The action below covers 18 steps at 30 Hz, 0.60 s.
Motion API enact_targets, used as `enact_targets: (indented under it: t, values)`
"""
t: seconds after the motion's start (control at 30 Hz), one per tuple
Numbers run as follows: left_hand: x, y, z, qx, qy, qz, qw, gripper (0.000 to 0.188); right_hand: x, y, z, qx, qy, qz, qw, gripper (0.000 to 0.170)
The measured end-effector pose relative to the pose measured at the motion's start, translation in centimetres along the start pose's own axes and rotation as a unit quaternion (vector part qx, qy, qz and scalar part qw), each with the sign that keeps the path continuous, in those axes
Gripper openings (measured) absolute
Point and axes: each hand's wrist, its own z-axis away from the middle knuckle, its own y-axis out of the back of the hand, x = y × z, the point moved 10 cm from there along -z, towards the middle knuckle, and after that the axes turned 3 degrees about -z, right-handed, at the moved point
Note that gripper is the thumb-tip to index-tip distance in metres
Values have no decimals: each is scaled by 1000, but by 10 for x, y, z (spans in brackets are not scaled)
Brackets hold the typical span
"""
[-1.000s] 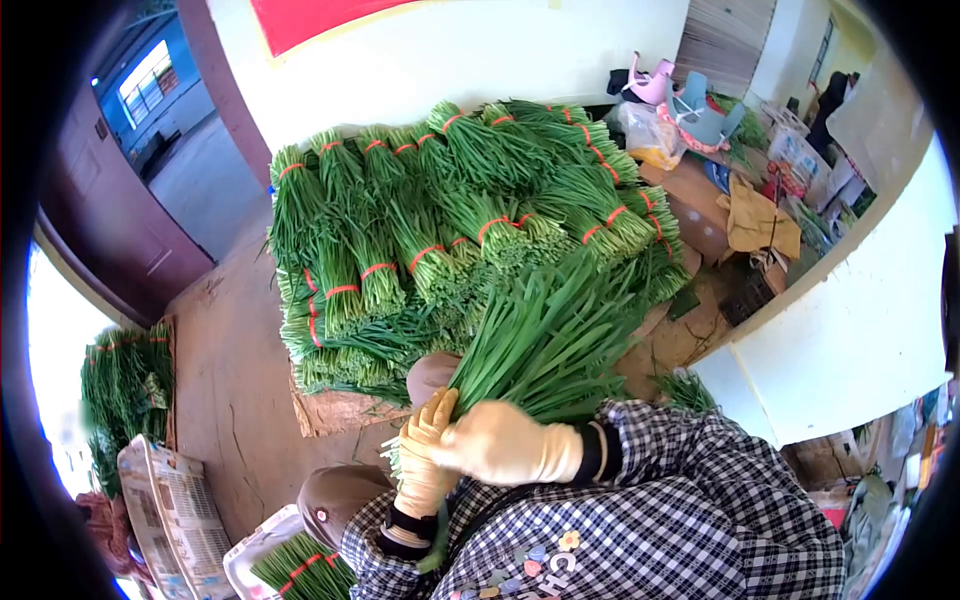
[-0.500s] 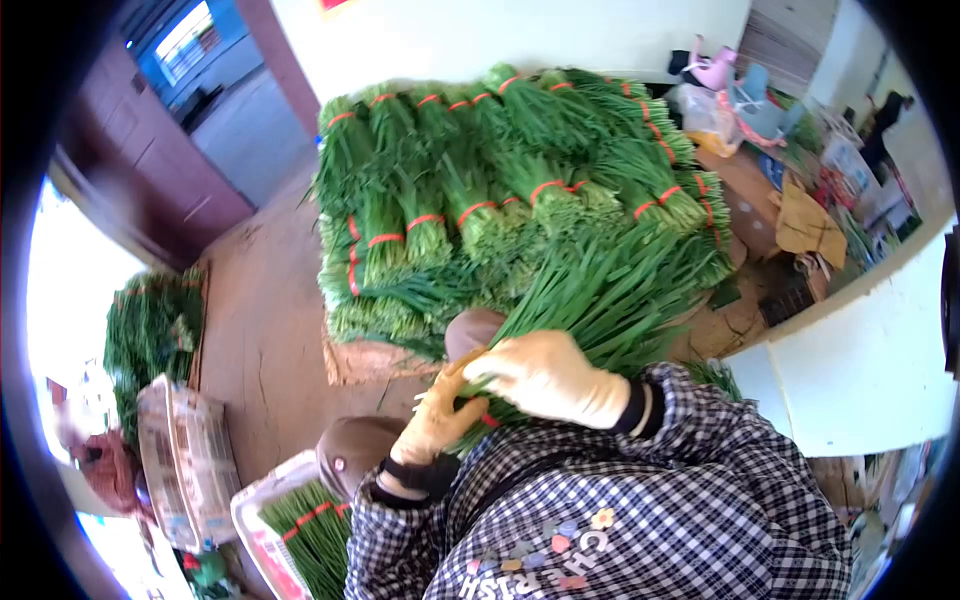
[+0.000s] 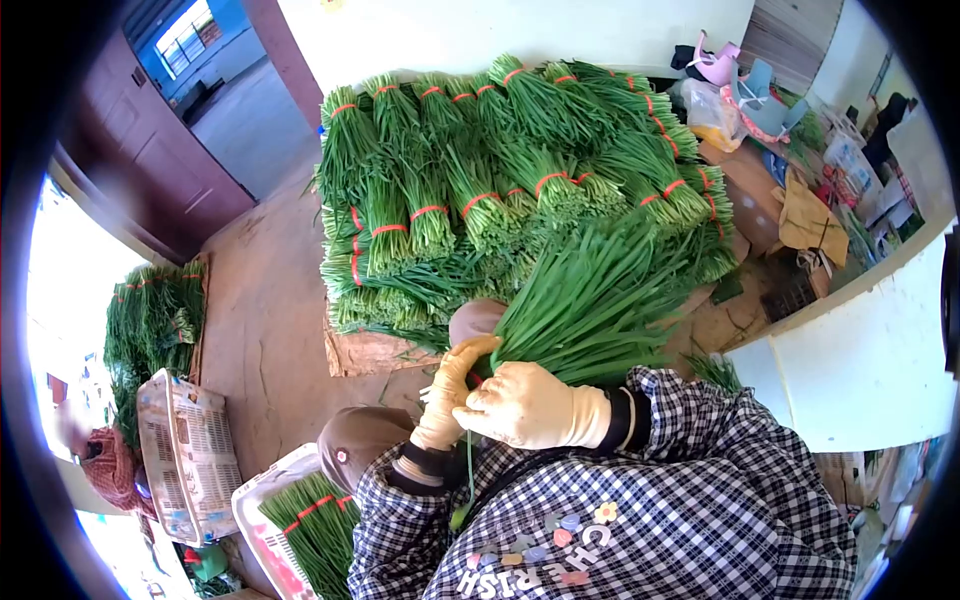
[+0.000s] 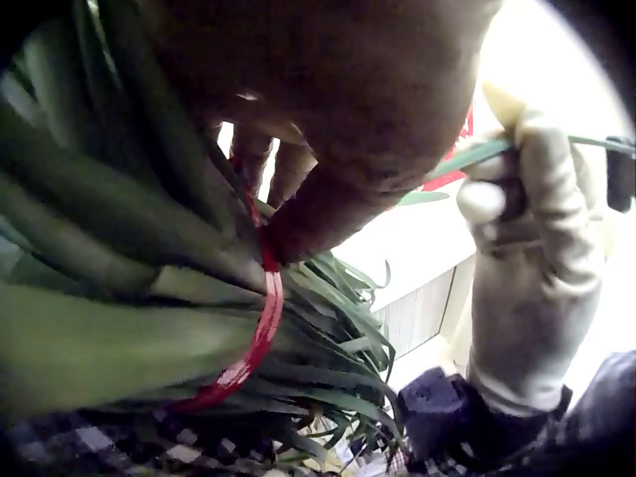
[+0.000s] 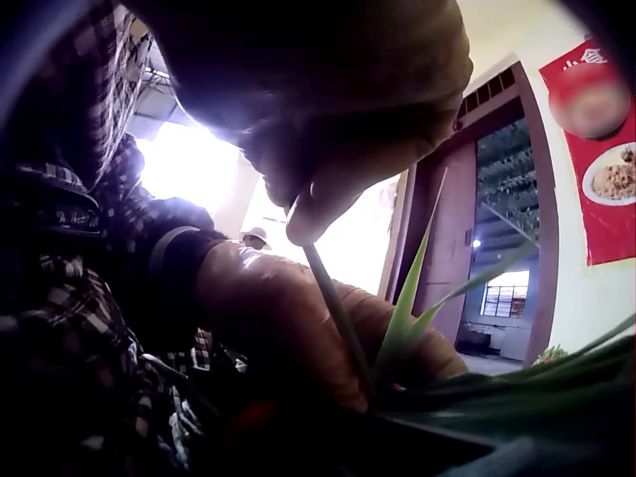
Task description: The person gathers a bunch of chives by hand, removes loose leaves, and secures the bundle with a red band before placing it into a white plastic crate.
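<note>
A leafy bunch of garlic chives point(image 3: 590, 300) lies across the person's lap, leaves fanning away to the right. The gloved left hand point(image 3: 452, 395) grips it near the stem end. In the left wrist view, a red band point(image 4: 260, 343) circles the bunch right by that hand's fingers. Close beside it, on the body side, is the gloved right hand point(image 3: 535, 405). Between thumb and fingers it pinches a single chive leaf point(image 4: 487, 154), whose loose end hangs down in front of the shirt in the head view. The right wrist view shows the same leaf point(image 5: 333, 298) running down to the left hand.
A large stack of red-banded chive bundles point(image 3: 440, 200) stands ahead on a board. At lower left are a crate point(image 3: 290, 470) with more chives, a tall plastic basket point(image 3: 190, 455) and another chive pile point(image 3: 150, 315). A white panel point(image 3: 850, 360) borders the right side.
The right hand has moved from over the bunch's stem end down toward the body, and a loose leaf now hangs below it. The left hand keeps its grip. The head view has shifted.
</note>
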Motion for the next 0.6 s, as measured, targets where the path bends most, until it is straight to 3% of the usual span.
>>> enact_targets:
  t: [0.07,0.17,0.2,0.27,0.3,0.33,0.4,0.6]
  values:
    - [3,1,3,11,-1,-5,1000,52,0,-1,3,18,-6,-9,1000,28]
    - [-23,1,3,-16,20,102,994,59,35,8,6,66,-109,-133,983,13]
    - [-45,-6,7,19,144,350,925,58,58,8,15,76,-211,-187,956,9]
    - [-25,-5,4,-28,65,87,994,56,82,3,29,79,-279,-187,939,12]
    - [-24,-4,3,-40,72,40,996,58,86,-6,36,51,-293,-199,934,16]
    - [-21,-4,3,-39,72,41,996,58,87,-8,41,49,-293,-199,934,16]
    - [-7,-6,0,-51,33,-52,997,59,85,-25,50,-44,-302,-124,944,17]
    - [-1,-2,0,-38,30,-64,997,57,63,-32,38,-32,-205,-11,978,4]
